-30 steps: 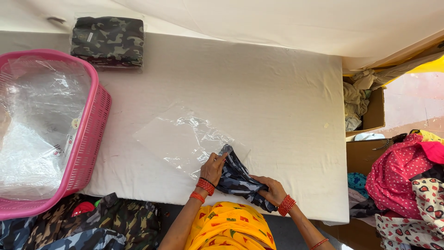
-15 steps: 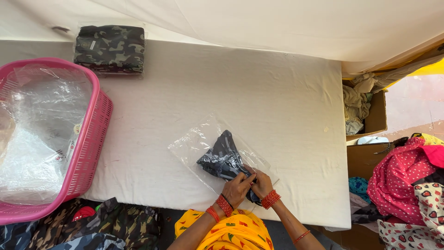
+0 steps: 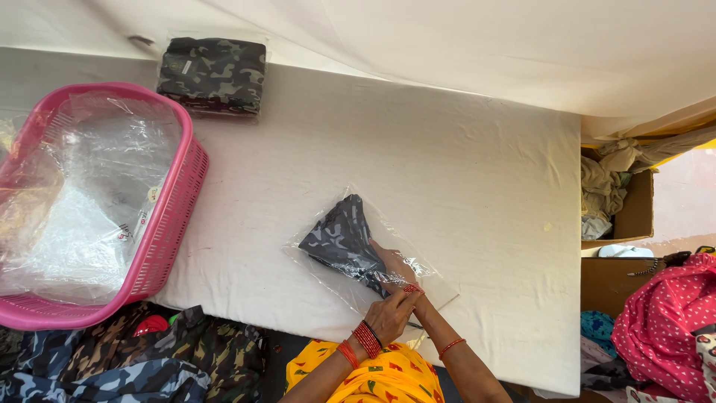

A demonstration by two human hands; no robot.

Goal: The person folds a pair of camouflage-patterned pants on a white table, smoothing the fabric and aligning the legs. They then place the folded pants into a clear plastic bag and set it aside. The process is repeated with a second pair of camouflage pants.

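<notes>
Two hands: I see my left hand (image 3: 389, 316) pinching the mouth of the clear bag (image 3: 358, 250), fingers clenched on the plastic; my right hand (image 3: 393, 263) is inside the bag, fingers on the cloth, grip unclear.
One folded garment (image 3: 341, 240): grey-blue camouflage, partly in the bag, on the white tabletop (image 3: 462, 172) near its front edge.
One packed camouflage bundle (image 3: 213, 74): far-left corner.
One pink basket (image 3: 171, 224): left, filled with clear plastic bags.

A folded grey camouflage garment (image 3: 341, 240) lies flat, partly inside a clear plastic bag (image 3: 373, 257) near the white table's (image 3: 462, 172) front edge.
</notes>
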